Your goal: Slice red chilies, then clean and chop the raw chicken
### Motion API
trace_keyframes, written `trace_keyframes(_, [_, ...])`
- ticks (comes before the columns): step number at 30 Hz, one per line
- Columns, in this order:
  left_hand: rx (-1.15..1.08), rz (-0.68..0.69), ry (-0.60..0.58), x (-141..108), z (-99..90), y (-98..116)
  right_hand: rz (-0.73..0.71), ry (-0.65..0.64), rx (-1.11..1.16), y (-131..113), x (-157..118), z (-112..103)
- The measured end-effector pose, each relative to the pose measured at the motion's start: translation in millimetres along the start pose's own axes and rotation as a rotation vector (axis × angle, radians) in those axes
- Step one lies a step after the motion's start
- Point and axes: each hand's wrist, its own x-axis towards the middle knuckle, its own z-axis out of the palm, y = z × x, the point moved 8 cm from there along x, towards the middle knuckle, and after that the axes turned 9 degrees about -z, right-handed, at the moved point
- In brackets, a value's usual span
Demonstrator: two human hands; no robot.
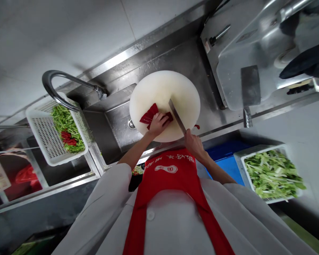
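Note:
A round white cutting board [162,83] lies across the sink ledge in front of me. On it are flattened deep-red pieces that look like red bell pepper [149,114]. My left hand [158,124] presses down on them with curled fingers, pinning them to the board. My right hand [193,142] is closed around the handle of a kitchen knife [177,115], its blade seen nearly edge-on. The blade slants over the board just right of the pepper, with a small gap visible. A red scrap [197,126] lies at the board's right edge.
Left, a white perforated basket [39,131] holds green strips [62,122] and red shreds [68,137], under a curved faucet [50,83]. A cleaver [250,86] rests to the right. Below it stands a basket of cut greens [272,173]. The steel sink [119,124] has a drain.

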Motion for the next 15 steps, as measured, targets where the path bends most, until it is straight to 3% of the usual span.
trace_keyframes(3, [0.044, -0.018, -0.08, -1.4, 20.7, 18.6, 0.001, -0.012, -0.011, 2.0, -7.5, 5.3])
trace_keyframes(7, [0.049, -0.016, -0.084, -0.3, 25.7, 24.4, 0.015, -0.024, -0.015, 10.8, -10.2, 9.2])
trace_keyframes(10, [0.03, -0.005, -0.093, 8.3, 16.3, 18.2, -0.006, -0.002, 0.0, 14.3, -7.6, 9.6])
trace_keyframes(15, [-0.129, -0.106, -0.044, 30.6, -12.3, 3.1, -0.005, 0.009, 0.009, 18.2, -2.5, 8.9])
